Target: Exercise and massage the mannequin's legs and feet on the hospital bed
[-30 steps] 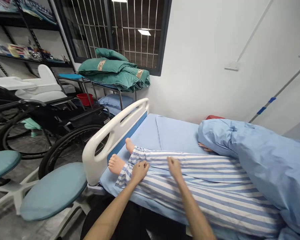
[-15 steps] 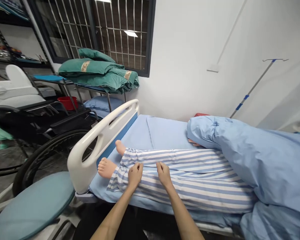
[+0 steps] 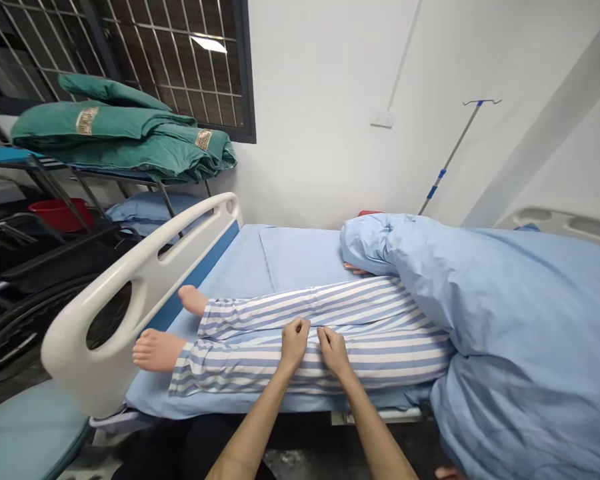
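My left hand is curled into a loose fist above the striped trousers, around knee level of the nearer leg. Close to its right, my right hand is closed the same way. A small gap separates the two fists, and nothing shows in either. The blue-and-white trousers cover the legs of a figure that looks like a manikin, lying on the bed. Its bare feet point toward the footboard. A blue quilt covers its upper body, with fingers peeking out at the quilt's edge.
The white footboard closes off the bed's left end. Beyond it stand a wheelchair and a rack with folded green quilts. A round padded seat is at lower left. An IV pole rises behind the bed.
My view has swung to the right, bringing the headboard into sight. Both fists have shifted along the legs toward the quilt and come closer together, staying closed.
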Motion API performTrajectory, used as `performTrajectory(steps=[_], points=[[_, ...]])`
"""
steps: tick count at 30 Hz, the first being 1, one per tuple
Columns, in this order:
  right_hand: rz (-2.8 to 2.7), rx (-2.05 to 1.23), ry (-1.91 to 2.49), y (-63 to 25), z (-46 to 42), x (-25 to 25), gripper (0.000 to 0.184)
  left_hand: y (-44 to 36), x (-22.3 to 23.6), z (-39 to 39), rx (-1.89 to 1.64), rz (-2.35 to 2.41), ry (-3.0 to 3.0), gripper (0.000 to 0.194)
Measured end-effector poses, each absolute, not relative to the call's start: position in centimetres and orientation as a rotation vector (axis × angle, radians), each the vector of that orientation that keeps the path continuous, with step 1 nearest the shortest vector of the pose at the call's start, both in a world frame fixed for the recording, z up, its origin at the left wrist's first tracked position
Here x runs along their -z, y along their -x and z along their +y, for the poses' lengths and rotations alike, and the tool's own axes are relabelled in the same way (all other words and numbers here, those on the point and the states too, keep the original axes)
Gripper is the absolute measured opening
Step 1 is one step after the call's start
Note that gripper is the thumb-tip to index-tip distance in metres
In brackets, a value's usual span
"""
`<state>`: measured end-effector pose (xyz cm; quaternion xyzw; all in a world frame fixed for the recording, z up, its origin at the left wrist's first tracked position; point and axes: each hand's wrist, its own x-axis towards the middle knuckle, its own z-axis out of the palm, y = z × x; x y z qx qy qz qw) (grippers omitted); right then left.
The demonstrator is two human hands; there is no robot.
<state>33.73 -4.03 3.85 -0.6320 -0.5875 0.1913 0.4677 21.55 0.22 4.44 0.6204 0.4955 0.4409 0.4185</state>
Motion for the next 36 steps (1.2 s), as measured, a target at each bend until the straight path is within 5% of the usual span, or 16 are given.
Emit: performTrajectory(steps=[19,28,36], points=[[-1.157,-0.254,1.659,-47.7,-9.3,-4.4,0.044,-33.0,-5.5,-3.8,-0.974,0.985,-1.694,0.032],[-1.029,-0.492,1.52,-49.1,-9.7,-4.9,0.046,-37.2,-3.3,-5.1,-0.937,1.226,-1.875,0.024],[-1.118,-0.063,1.787,-52.2,-10.6,-4.9,0.044,-36.4,-3.9,-5.1,-0.917,1.12,-1.778,0.024]])
